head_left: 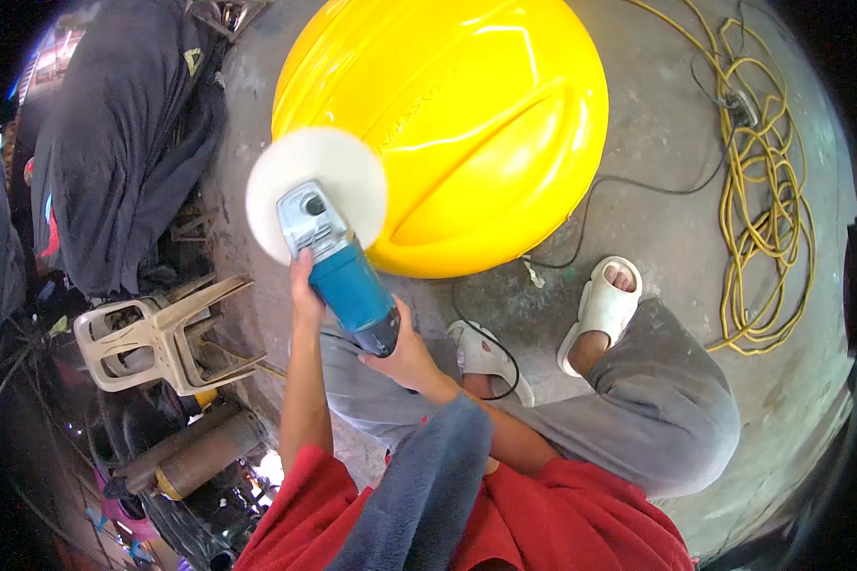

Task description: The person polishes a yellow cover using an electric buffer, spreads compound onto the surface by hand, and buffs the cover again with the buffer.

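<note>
A teal and silver power tool [350,290] carries a round white pad [352,171], whose edge is blurred. My left hand [305,293] is wrapped round the tool's body near its silver head. Lower down, my right hand [405,350] grips the dark rear end of the tool. The pad lies beside and partly in front of the lower left edge of a large, glossy yellow moulded piece [486,124], which rests on the floor. Whether the pad touches it, I cannot tell. A dark cord [490,338] runs from near the tool's rear past my feet.
A coiled yellow cable [767,243] lies on the concrete floor [667,233] at the right, with a socket box [741,108]. At the left are a beige plastic chair [167,347], a dark draped cover [109,143] and a rusty cylinder [205,457]. A grey-blue cloth [424,485] hangs in front of me.
</note>
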Demonstrator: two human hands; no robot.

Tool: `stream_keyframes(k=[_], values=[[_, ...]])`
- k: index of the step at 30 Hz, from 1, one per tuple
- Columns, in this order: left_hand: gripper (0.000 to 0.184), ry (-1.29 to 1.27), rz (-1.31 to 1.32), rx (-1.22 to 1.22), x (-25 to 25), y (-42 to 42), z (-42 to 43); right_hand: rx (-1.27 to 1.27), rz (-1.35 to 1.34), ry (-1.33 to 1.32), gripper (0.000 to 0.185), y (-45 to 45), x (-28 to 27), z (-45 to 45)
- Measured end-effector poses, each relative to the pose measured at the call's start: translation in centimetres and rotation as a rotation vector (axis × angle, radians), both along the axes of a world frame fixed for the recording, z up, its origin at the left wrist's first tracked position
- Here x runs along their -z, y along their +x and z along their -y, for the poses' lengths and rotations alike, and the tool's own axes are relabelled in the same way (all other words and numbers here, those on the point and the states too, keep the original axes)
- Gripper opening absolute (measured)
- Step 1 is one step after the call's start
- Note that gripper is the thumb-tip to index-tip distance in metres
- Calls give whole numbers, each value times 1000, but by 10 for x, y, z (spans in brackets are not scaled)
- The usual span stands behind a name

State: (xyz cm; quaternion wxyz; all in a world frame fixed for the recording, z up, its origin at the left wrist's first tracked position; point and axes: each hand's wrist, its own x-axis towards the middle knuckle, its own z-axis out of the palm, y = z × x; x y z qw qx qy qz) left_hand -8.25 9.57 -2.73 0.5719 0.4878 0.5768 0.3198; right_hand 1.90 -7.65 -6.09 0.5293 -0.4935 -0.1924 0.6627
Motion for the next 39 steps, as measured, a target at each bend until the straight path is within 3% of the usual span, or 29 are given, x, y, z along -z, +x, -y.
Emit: stream_keyframes(k=[6, 10, 12, 18, 23, 28, 33, 39], values=[[57, -22, -20, 57, -8, -2, 2, -57, 17, 26, 108, -9, 4, 2], [60, 31, -66, 183, 2, 31, -17, 145, 87, 64, 108, -8, 11, -6], [62, 54, -95, 327, -19, 77, -21, 240, 146, 128, 108, -3, 14, -14], [64, 81, -176, 427, -30, 126, -35, 307, -75, 22, 111, 13, 4, -28], [62, 17, -140, 322, -1, 58, -43, 250, 5, 93, 114, -5, 13, -19], [58, -24, -87, 123, -7, 14, -21, 88, 59, 68, 114, -6, 0, -6], [58, -43, -52, 70, -17, 25, -11, 17, -33, 22, 113, -4, -1, -5], [62, 49, -172, 308, -34, 113, -28, 254, 31, 117, 108, 15, 3, -20]])
